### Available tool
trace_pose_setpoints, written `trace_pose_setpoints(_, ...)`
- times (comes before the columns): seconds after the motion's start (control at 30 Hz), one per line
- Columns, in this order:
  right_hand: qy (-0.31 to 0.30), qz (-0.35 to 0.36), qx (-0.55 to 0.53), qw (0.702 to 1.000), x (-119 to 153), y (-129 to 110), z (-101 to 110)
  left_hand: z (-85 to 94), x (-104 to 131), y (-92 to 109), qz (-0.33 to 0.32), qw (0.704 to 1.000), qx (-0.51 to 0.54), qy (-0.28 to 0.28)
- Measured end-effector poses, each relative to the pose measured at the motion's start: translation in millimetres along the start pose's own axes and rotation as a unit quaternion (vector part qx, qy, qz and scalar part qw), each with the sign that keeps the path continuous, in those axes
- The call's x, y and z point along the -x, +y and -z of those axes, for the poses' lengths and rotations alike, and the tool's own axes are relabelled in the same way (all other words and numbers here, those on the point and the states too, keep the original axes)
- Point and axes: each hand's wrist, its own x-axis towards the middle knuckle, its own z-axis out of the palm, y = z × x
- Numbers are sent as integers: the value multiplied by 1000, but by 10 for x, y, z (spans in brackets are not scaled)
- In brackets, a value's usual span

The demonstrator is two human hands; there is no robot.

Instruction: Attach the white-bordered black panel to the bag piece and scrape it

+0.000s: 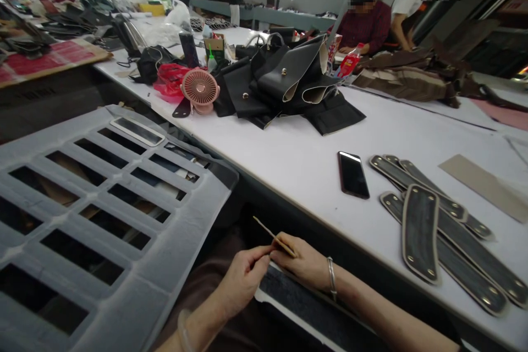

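Just off the near table edge, my two hands meet at the fingertips. A thin tan strip (268,229), seen nearly edge-on, is gripped in my right hand (303,261) and sticks out up and to the left. The thumb and forefinger of my left hand (243,275) are pinched together against it; what lies between them is hidden. Beneath my hands is a long dark strip with pale edges (297,302), partly covered by my right forearm. Several dark, pale-edged leather straps with metal studs (421,234) are piled on the table to the right.
An upturned grey plastic crate (142,275) stands at left, with a pale-framed dark strip (138,131) on it. The white table (289,159) bears a phone (353,174), a pink fan (201,91), black bag pieces (284,74) and a tan sheet (484,187). People are beyond it.
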Motion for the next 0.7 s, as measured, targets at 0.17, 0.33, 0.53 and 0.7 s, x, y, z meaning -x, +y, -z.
trace_pose_setpoints(0.17,8,7,93,996,51,-82,-29,15,-21,32,-9,1000,-4,-4)
trace_pose_setpoints(0.33,70,-23,141,987,144,-238,28,-20,27,-203,76,980,179,47)
trace_pose_setpoints(0.53,268,-23,84,960,815,-489,235,-141,280,-798,315,858,365,177)
trace_pose_setpoints(0.7,325,-33,-229,917,1421,-418,-228,-374,189,-909,375,821,420,94)
